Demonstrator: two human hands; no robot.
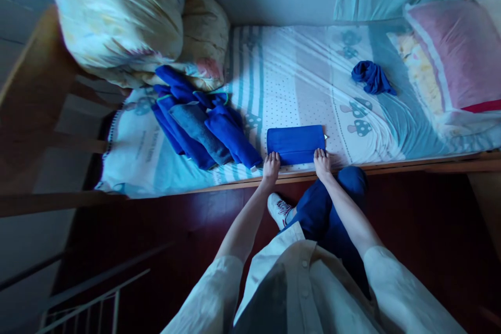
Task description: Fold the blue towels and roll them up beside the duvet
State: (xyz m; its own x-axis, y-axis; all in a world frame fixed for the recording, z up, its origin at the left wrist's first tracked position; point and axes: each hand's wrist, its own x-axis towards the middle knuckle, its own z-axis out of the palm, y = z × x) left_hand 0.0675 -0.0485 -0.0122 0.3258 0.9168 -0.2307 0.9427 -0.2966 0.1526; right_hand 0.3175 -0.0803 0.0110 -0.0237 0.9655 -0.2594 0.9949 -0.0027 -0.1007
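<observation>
A folded blue towel (296, 143) lies flat near the front edge of the bed (297, 78). My left hand (271, 165) rests on its near left corner, fingers closed down on the cloth. My right hand (321, 163) grips the near right corner the same way. To the left, a pile of folded blue and grey towels (203, 125) lies on the sheet. One crumpled blue towel (371, 77) sits farther back on the right.
A bundled quilt (129, 15) fills the bed's left end and a pink pillow (457, 52) the right end. A wooden bed rail (391, 169) runs along the front. My knee (352, 182) presses against it over a dark red floor (176, 229).
</observation>
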